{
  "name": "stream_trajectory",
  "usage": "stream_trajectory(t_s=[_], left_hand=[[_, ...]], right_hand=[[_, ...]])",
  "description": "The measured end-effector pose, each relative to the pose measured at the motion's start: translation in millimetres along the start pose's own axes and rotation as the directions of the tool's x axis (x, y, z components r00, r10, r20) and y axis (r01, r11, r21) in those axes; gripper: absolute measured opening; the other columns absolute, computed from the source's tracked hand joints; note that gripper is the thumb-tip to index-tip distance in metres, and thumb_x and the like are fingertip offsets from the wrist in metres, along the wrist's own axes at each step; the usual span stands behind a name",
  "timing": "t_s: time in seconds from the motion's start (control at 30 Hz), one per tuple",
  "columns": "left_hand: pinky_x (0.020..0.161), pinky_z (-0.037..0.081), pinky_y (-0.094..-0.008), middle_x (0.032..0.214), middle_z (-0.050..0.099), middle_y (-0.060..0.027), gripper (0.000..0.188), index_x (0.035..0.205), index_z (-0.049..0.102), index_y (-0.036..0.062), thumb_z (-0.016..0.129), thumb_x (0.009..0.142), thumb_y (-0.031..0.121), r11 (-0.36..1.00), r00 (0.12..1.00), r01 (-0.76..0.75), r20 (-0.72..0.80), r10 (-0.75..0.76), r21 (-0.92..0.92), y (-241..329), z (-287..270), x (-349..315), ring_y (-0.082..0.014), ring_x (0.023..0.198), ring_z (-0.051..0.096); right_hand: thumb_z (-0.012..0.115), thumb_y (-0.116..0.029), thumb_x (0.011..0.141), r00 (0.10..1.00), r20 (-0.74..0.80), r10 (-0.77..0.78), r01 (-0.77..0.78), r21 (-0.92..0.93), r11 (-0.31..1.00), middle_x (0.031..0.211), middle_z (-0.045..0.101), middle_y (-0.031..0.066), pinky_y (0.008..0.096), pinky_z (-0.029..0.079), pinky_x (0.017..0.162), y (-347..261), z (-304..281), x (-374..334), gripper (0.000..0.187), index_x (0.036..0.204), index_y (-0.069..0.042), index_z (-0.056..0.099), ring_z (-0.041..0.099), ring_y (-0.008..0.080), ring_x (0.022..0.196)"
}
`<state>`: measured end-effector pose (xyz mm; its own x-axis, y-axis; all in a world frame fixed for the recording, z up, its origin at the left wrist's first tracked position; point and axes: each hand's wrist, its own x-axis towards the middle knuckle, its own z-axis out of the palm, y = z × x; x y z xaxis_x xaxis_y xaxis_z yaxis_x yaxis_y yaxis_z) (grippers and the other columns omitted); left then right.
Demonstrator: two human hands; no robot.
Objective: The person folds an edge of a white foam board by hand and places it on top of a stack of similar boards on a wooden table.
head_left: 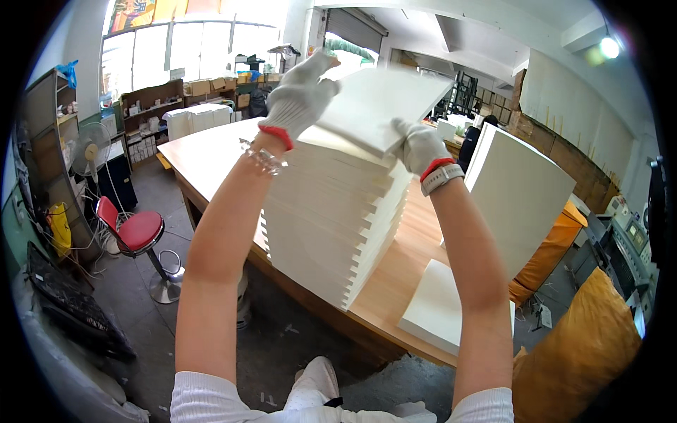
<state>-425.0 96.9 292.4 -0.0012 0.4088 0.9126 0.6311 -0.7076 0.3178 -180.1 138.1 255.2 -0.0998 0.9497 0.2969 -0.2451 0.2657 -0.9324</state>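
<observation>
Left to right: gloved left hand (pixel 303 90), thumb and fingers parted, contact unclear, beside a tilted white paper sheaf (pixel 388 106) above a tall paper stack (pixel 317 211) on a wooden table (pixel 395 268); gloved right hand (pixel 422 146) pinching the sheaf's near corner.

You get daylight from overexposed windows (pixel 187 60), glare off a lamp (pixel 608 47) at upper right, shadow beneath the tabletop (pixel 395 275), slight blur on the raised white stack (pixel 388 102), and fisheye bending toward the rim.
</observation>
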Motion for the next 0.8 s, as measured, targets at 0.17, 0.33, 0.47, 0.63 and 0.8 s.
stream_trajectory(t_s=[0.17,0.33,0.47,0.63,0.8], left_hand=[[0.092,0.052,-0.0365,0.119,0.071,-0.0168,0.039,0.134,0.062,0.0112,0.056,0.100,0.029,0.870,0.873,0.307,0.250,-0.419,0.387,-94,-36,-19,-0.0247,0.101,0.069],[0.106,0.045,-0.0296,0.135,0.064,-0.0042,0.047,0.144,0.059,0.0156,0.060,0.102,0.036,0.844,0.778,0.534,0.360,-0.515,0.054,-158,-54,-47,-0.0178,0.122,0.059],[0.103,0.047,-0.0281,0.132,0.063,-0.0022,0.047,0.144,0.059,0.0130,0.064,0.101,0.032,0.792,0.806,0.554,0.402,-0.434,-0.256,-183,-53,-54,-0.0145,0.119,0.058],[0.105,0.047,-0.0274,0.133,0.066,-0.0052,0.046,0.139,0.062,0.0141,0.072,0.095,0.025,0.633,0.803,0.591,0.439,-0.403,-0.500,-192,-70,-70,-0.0127,0.115,0.063],[0.089,0.052,-0.0236,0.102,0.073,-0.0021,0.034,0.126,0.068,0.0057,0.071,0.094,0.013,0.870,0.876,0.460,0.249,-0.413,-0.177,-175,-75,-67,-0.0089,0.096,0.066]], right_hand=[[0.065,-0.040,0.099,0.956,0.259,-0.139,0.258,-0.966,-0.024,0.100,0.076,0.0098,0.0328,0.058,0.076,-19,-11,-4,0.052,0.138,-0.005,0.059,0.073,0.0254,0.082],[0.056,-0.055,0.101,0.983,0.035,0.181,0.010,-0.991,0.136,0.105,0.075,0.0153,0.0347,0.056,0.084,-48,49,-69,0.065,0.136,0.000,0.059,0.073,0.0243,0.094],[0.058,-0.052,0.101,0.968,0.250,-0.039,0.247,-0.967,-0.061,0.103,0.075,0.0164,0.0357,0.056,0.085,-32,55,-91,0.062,0.134,0.001,0.061,0.072,0.0239,0.095],[0.063,-0.046,0.099,0.959,0.257,-0.119,0.257,-0.966,-0.020,0.092,0.075,0.0189,0.0358,0.057,0.077,-20,51,-90,0.056,0.127,0.002,0.064,0.073,0.0250,0.083],[0.064,-0.043,0.099,0.933,0.285,-0.219,0.290,-0.957,-0.009,0.085,0.074,0.0211,0.0379,0.058,0.070,-10,53,-94,0.050,0.118,0.003,0.065,0.074,0.0284,0.076]])
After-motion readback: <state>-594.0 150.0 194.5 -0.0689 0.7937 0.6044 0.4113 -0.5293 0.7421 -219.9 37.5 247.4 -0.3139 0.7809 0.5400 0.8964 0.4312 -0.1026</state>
